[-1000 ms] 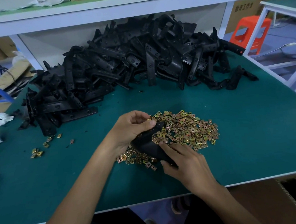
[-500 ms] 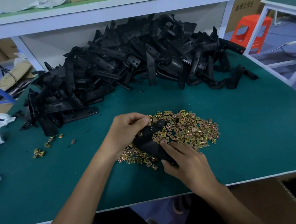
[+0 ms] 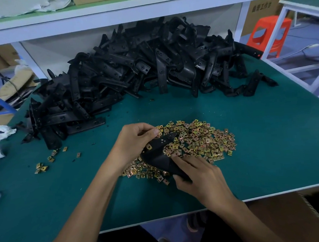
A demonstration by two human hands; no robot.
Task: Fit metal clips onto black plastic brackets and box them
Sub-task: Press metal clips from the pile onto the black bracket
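Observation:
A black plastic bracket (image 3: 157, 156) lies tilted over a heap of small brass-coloured metal clips (image 3: 198, 139) on the green table (image 3: 267, 143). My left hand (image 3: 133, 140) grips its upper end, thumb and fingers curled over the edge. One clip (image 3: 148, 147) sits on the bracket just below that thumb. My right hand (image 3: 198, 176) holds the bracket's lower end, with the fingers curled around it and the fingertips at the edge of the clip heap. A large pile of black brackets (image 3: 143, 70) fills the back of the table.
A few stray clips (image 3: 44, 164) lie at the left. A cardboard box (image 3: 296, 217) stands below the table's front edge at the right. A white shelf (image 3: 112, 14) hangs over the bracket pile. An orange stool (image 3: 268, 33) stands beyond the right edge.
The left thumb has shifted slightly along the bracket's upper end. A clip now shows on the bracket below it. The right hand has barely moved.

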